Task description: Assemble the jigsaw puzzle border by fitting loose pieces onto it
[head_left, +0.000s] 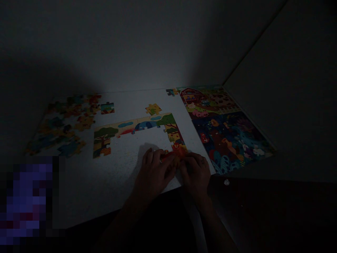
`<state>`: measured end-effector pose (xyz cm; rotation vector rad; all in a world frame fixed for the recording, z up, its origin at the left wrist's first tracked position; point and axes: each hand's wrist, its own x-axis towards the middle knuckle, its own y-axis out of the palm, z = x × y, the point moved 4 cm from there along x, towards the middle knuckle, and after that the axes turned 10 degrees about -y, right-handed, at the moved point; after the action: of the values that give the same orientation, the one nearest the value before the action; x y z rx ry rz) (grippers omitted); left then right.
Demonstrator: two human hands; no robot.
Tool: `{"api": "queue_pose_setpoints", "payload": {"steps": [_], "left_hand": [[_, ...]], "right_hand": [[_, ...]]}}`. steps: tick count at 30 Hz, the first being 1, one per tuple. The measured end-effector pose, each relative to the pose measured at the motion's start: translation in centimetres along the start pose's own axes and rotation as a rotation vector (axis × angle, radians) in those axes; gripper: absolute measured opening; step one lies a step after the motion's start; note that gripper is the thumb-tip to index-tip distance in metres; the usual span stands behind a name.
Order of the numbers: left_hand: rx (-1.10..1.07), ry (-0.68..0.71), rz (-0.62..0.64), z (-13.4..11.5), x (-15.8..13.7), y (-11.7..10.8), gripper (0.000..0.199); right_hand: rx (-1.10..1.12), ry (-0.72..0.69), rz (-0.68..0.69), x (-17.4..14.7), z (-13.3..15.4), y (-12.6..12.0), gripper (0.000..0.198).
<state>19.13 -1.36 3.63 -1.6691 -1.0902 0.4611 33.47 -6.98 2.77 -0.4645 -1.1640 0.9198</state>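
Note:
The room is dim. My left hand (154,172) and my right hand (195,173) meet near the table's front edge, fingers closed on a jigsaw puzzle piece at the lower right end of a puzzle border. Fingers cover most of that piece. Just above them shows a red-orange animal picture (179,149) on the border's right side. The joined border (126,125) runs along the top, with trees, clouds and a blue animal, and its left side ends at an orange-edged piece (105,151). A yellow loose piece (153,109) lies above the top strip.
Loose puzzle pieces (65,119) are heaped on the left of the white table (123,175). Single pieces lie near the back, one green-topped (107,108). On the right are a farm puzzle (207,102) and a dark-blue puzzle (229,140). Walls stand behind and right.

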Motion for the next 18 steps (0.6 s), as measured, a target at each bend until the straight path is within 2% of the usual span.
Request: {"api": "queue_pose_setpoints", "payload": {"steps": [7, 18], "left_hand": [[-0.009, -0.013, 0.023, -0.17, 0.03, -0.16, 0.035], [-0.091, -0.047, -0.041, 0.17, -0.43, -0.17, 0.032]], "right_hand": [[0.005, 0.026, 0.023, 0.09, 0.12, 0.07, 0.012], [0.005, 0.002, -0.006, -0.22, -0.01, 0.31, 0.013]]}}
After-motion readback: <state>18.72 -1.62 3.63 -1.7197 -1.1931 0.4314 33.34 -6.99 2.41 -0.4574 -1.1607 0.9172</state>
